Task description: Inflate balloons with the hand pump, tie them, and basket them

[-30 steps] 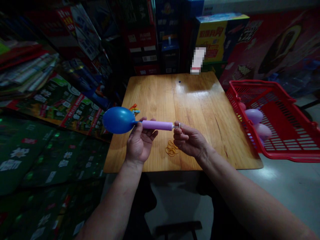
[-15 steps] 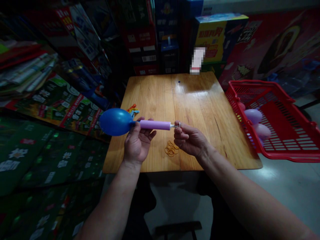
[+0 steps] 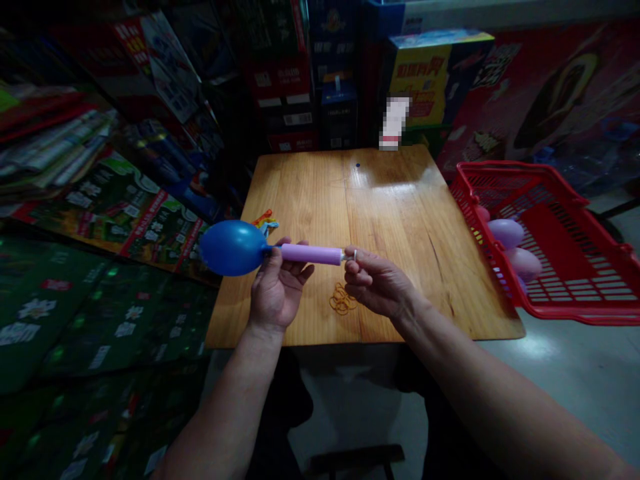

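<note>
Just left of the left hand (image 3: 277, 293) bulges the blue balloon (image 3: 233, 248).

The head camera looks forward-down over the table (image 3: 300, 190).

2 hands (image 3: 276, 290) (image 3: 383, 285) hold a purple pump (image 3: 311, 254), blue balloon (image 3: 233, 248) attached.

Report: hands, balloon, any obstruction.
Left hand holding purple pump. Right hand on its handle. Blue balloon, inflated, on pump's end. No obstruction seen; rubber bands on table.
</note>
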Demonstrator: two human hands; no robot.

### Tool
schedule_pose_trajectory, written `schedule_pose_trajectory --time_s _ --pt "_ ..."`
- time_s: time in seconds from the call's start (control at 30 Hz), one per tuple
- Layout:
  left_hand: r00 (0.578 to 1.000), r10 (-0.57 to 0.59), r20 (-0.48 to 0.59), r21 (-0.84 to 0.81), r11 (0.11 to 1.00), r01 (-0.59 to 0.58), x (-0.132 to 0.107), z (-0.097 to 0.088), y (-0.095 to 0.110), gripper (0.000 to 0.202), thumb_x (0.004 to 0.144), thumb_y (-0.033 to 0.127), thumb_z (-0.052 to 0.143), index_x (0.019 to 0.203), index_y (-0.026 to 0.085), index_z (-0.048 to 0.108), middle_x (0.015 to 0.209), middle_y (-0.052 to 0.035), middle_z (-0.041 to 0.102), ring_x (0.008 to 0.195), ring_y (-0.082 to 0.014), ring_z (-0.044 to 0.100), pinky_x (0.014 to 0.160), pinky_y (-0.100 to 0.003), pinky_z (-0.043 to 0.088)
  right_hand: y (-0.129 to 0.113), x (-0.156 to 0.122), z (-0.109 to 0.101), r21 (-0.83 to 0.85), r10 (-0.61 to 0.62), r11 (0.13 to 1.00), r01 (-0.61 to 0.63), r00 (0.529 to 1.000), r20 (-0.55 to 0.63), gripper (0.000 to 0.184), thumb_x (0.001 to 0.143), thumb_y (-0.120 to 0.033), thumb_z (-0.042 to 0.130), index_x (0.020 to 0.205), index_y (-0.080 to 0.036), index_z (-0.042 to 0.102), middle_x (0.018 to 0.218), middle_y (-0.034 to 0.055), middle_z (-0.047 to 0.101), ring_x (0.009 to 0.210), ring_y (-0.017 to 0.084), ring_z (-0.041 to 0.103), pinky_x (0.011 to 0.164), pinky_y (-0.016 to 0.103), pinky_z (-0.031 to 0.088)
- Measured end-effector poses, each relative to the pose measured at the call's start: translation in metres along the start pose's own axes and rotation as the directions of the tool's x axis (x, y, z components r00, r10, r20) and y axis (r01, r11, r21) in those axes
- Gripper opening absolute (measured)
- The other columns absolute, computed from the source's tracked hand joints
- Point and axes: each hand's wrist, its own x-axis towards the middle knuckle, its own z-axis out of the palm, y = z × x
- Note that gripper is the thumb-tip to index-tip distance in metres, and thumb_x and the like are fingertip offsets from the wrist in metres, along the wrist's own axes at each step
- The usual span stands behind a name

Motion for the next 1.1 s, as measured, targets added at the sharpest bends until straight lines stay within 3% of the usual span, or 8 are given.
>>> schedule_pose_trajectory --time_s 0.13,0.4,0.67,0.83,0.93,1.0,1.1 --pt "1.000 -0.004 0.001 -0.002 1.000 0.004 0.001 0.002 -0.003 0.028 0.089 0.039 0.062 0.113 0.023 0.065 0.114 -0.0101 0.071 0.103 -0.0204 0.066 0.084 -0.032 0.053 0.006 0.004 -0.001 0.046 0.016 0.999 -0.017 1.000 0.012 0.010 0.091 -0.016 0.058 0.100 -0.016 0.060 0.072 -0.0016 0.063 0.048 0.003 0.045 0.049 0.014 0.040" --pt "0.990 0.138 -0.027 0.027 0.990 -0.137 0.008 -0.004 0.021 0.029 0.089 0.040 0.063 0.113 0.024 0.066 0.112 -0.0090 0.071 0.108 -0.0207 0.065 0.083 -0.030 0.053 -0.022 -0.005 -0.004 0.070 -0.053 0.996 0.052 0.998 0.023 0.014 0.095 -0.014 0.047 0.098 -0.014 0.061 0.070 -0.0023 0.062 0.046 0.002 0.042 0.047 0.014 0.039" --pt "0.999 0.014 0.040 0.032 0.999 -0.015 -0.002 0.004 -0.001 0.028 0.090 0.039 0.061 0.113 0.023 0.065 0.115 -0.0103 0.070 0.103 -0.0211 0.067 0.082 -0.033 0.054 0.004 0.004 -0.006 0.045 0.012 0.999 -0.013 1.000 0.027 0.010 0.094 -0.016 0.053 0.101 -0.014 0.060 0.072 -0.0009 0.063 0.048 0.003 0.044 0.050 0.015 0.041" --pt "1.000 0.007 0.017 0.009 1.000 -0.007 0.006 0.000 0.009 0.027 0.090 0.038 0.061 0.112 0.022 0.066 0.113 -0.0109 0.071 0.104 -0.0203 0.066 0.084 -0.031 0.053 -0.010 0.002 -0.005 0.067 0.020 0.998 -0.021 1.000 0.019 0.012 0.095 -0.015 0.049 0.100 -0.015 0.060 0.072 -0.0013 0.062 0.049 0.003 0.044 0.049 0.014 0.041" --pt "0.997 0.075 -0.031 -0.009 0.997 -0.075 0.010 -0.005 0.019 0.027 0.090 0.039 0.060 0.110 0.023 0.067 0.111 -0.0097 0.071 0.104 -0.0189 0.066 0.083 -0.029 0.053 -0.022 -0.003 -0.004 0.083 -0.027 0.996 0.027 1.000 -0.001 0.016 0.096 -0.014 0.045 0.098 -0.014 0.061 0.070 -0.0021 0.060 0.047 0.003 0.042 0.047 0.014 0.039" --pt "0.992 0.118 -0.034 -0.011 0.993 -0.119 0.009 -0.006 0.019 0.027 0.091 0.039 0.059 0.111 0.023 0.067 0.113 -0.0091 0.071 0.104 -0.0182 0.066 0.082 -0.029 0.054 -0.023 -0.003 -0.005 0.089 -0.043 0.995 0.045 0.999 -0.019 0.017 0.097 -0.015 0.045 0.097 -0.015 0.061 0.069 -0.0029 0.060 0.046 0.002 0.040 0.047 0.014 0.038" --pt "0.998 0.066 0.014 0.008 0.998 -0.066 0.003 -0.003 0.008 0.026 0.092 0.038 0.059 0.113 0.025 0.065 0.118 -0.0092 0.069 0.104 -0.0192 0.066 0.082 -0.032 0.054 -0.010 -0.001 -0.005 0.073 -0.008 0.997 0.010 1.000 -0.027 0.012 0.095 -0.015 0.049 0.097 -0.015 0.061 0.070 -0.0025 0.060 0.046 0.003 0.041 0.048 0.015 0.040"
